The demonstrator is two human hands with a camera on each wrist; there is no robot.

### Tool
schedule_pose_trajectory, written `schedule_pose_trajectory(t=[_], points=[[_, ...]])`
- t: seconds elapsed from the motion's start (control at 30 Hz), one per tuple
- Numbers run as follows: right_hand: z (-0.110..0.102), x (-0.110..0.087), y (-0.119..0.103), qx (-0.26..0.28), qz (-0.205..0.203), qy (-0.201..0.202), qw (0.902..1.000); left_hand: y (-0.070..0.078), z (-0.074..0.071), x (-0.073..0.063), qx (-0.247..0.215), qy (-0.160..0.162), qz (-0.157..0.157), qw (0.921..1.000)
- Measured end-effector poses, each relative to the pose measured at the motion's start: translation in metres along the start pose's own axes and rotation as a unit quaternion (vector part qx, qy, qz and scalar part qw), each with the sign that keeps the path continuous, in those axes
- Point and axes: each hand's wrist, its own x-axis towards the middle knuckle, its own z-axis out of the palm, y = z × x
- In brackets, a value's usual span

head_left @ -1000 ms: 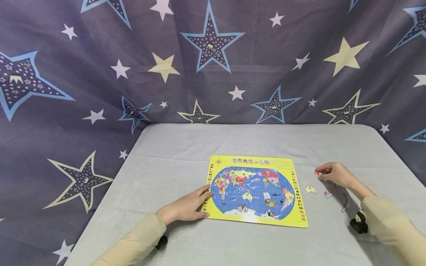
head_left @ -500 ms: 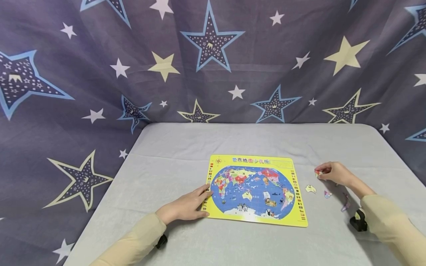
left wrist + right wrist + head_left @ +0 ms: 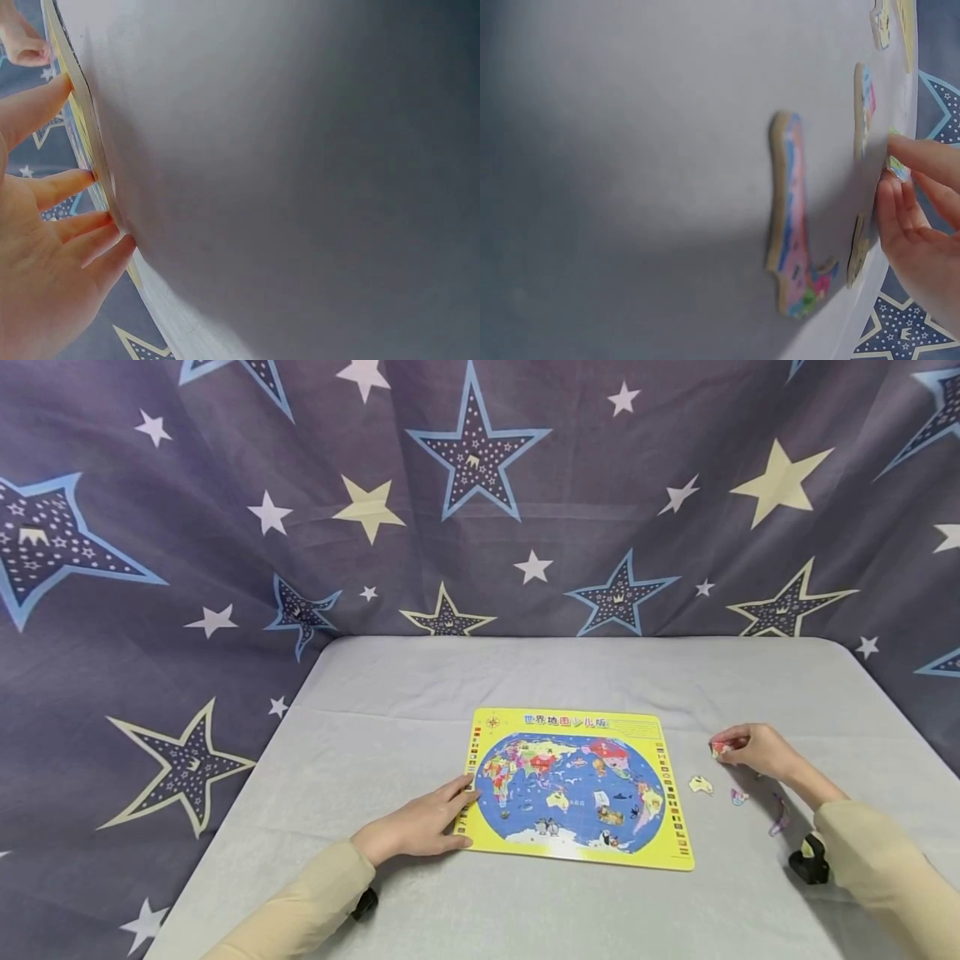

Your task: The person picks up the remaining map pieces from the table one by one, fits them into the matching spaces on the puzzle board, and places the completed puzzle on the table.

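Note:
A yellow-rimmed world map puzzle board [image 3: 675, 857] lies flat in the head view. My left hand [image 3: 418, 823] rests on its left edge with fingers spread; in the left wrist view, the fingertips [image 3: 82, 178] touch that edge. To the right of the board, my right hand [image 3: 759, 752] pinches a small red, multicoloured puzzle piece [image 3: 717, 749] between thumb and fingers, which partly cover it. Nearby on the cloth lie a cream Australia-shaped piece [image 3: 701, 785], a small pink-and-blue piece [image 3: 738, 797] and a long pink piece [image 3: 780, 818], seen larger in the right wrist view.
A pale grey cloth [image 3: 360, 685] covers the table. Behind it hangs a dark star-patterned curtain [image 3: 480, 552]. A small pale piece [image 3: 857, 253] lies near my right hand in the right wrist view. Black wrist cameras [image 3: 808, 862] hang under both forearms.
Both hands stay in place. The pinched piece has turned slightly in my right fingers and shows more red; the board has not visibly moved on the table.

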Motion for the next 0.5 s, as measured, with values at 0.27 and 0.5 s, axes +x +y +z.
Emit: schedule_pose_trajectory(t=[0.27, 0.5], points=[[-0.0059, -0.0048, -0.0032, 0.017, -0.016, -0.005, 0.9997, -0.0006, 0.0005, 0.0003, 0.004, 0.002, 0.002, 1.0000], [-0.0083, -0.0076, -0.0076, 0.046, -0.011, -0.019, 0.9987, -0.0014, 0.0011, 0.0003, 0.004, 0.002, 0.003, 1.0000]])
